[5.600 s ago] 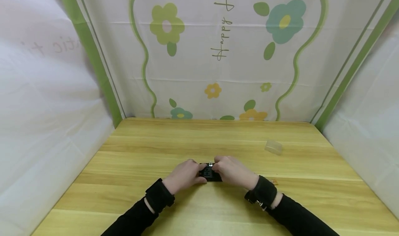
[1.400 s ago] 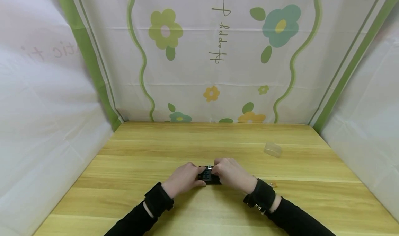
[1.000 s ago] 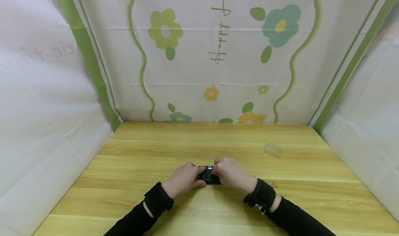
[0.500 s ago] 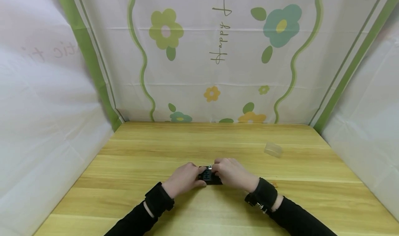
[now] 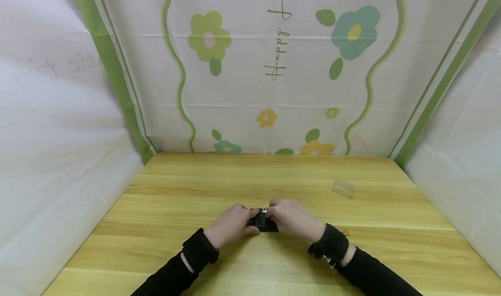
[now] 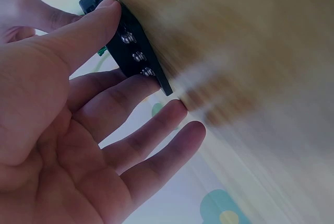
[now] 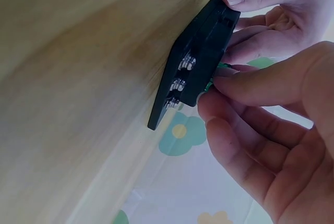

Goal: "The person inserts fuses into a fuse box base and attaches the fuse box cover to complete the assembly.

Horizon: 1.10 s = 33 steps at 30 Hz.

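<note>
In the head view a small black block (image 5: 260, 221) lies low at the middle of the table, with a small silvery piece (image 5: 264, 209) at its far edge. Metal screws (image 7: 177, 84) line one side of it in the right wrist view. My left hand (image 5: 233, 223) grips the block's left end between thumb and fingers. Across from it, my right hand (image 5: 292, 218) pinches a small part at the block's far edge with thumb and index finger. A bit of green (image 7: 210, 84) shows by those fingertips; the rest of that part is hidden by them.
A clear plastic box or lid (image 5: 343, 188) lies farther back on the right of the wooden table (image 5: 195, 178). A small orange piece (image 5: 345, 232) sits just beyond the right wristband. White patterned cloth (image 5: 242, 83) stands along the back and both sides.
Both hands keep their hold at the block with no clear movement. Since the oldest frame the head view has shifted slightly, so the table appears a little lower.
</note>
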Available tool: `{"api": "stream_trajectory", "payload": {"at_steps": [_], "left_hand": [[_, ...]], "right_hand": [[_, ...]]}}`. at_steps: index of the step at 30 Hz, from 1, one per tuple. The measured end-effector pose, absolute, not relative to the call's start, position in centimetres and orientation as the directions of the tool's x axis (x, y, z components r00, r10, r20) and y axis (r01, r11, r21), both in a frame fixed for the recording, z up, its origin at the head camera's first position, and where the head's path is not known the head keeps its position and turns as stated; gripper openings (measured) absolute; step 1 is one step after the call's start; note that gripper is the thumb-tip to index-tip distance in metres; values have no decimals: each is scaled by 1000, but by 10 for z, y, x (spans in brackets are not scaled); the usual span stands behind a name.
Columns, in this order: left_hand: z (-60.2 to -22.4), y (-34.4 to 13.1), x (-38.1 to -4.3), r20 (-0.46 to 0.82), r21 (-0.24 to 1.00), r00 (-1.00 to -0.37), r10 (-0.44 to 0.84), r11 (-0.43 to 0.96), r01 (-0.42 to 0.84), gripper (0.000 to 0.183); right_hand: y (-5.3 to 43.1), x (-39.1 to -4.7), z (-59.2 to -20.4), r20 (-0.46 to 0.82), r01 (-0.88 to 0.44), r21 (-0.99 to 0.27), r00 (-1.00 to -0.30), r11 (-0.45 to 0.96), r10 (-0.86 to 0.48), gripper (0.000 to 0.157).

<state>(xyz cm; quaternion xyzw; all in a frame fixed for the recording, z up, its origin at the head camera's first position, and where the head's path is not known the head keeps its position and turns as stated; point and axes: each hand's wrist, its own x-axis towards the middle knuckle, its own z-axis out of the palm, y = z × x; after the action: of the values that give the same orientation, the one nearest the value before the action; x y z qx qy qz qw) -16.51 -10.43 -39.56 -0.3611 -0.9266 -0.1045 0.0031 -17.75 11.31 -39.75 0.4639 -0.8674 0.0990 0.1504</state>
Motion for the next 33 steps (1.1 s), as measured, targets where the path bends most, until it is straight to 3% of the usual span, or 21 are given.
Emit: {"api": "stream_trajectory", "payload": {"at_steps": [20,33], "left_hand": [[-396,-103,-165,97,169,-723,684,705,689,37],[-395,-104,-164,101,158,-725,681,709,687,34]], "right_hand": [[112,-173,-397,351,-821,-11,-538,571,-767,11],[110,-175,-397,377,-829,-5,-520,560,-766,18]]}}
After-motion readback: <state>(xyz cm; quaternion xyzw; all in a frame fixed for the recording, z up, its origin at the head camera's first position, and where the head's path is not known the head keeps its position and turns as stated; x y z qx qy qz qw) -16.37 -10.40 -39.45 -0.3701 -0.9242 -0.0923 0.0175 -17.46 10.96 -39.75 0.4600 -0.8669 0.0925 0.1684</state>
